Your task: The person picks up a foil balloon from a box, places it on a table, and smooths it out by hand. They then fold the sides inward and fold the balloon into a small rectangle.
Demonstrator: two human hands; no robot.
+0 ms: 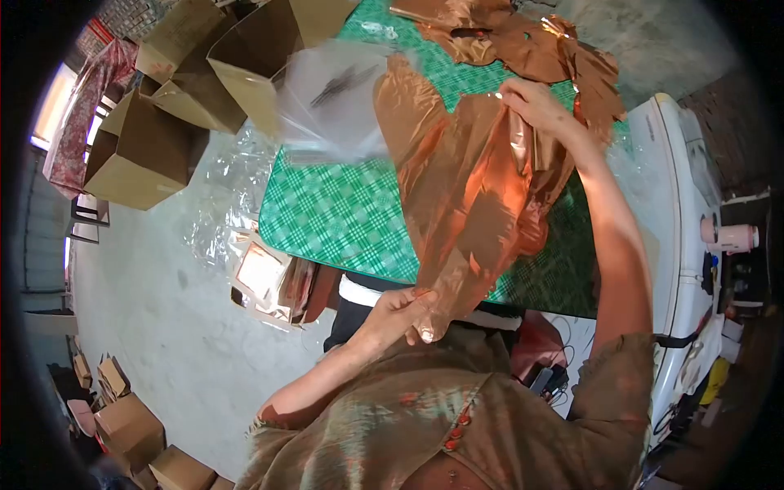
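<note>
A limp, shiny copper-coloured foil balloon [465, 196], flat and creased, stretches from the table toward my body. My left hand [404, 314] pinches its narrow near end just in front of my waist. Farther out, my right hand [535, 106] grips its upper edge between thumb and fingers. More copper foil balloons [531, 49] lie in a crumpled pile at the table's far end, beyond my right hand. Left of the held foil rests a stack of clear plastic bags [331, 102] with dark marks on it.
A green checked cloth [335, 212] covers the table. Open cardboard boxes [151, 155] stand at the far left, beside loose clear plastic [233, 188] on the floor. A carton [265, 278] sits by the table's left corner. A white appliance [665, 196] borders the right, near a pink cup [735, 238].
</note>
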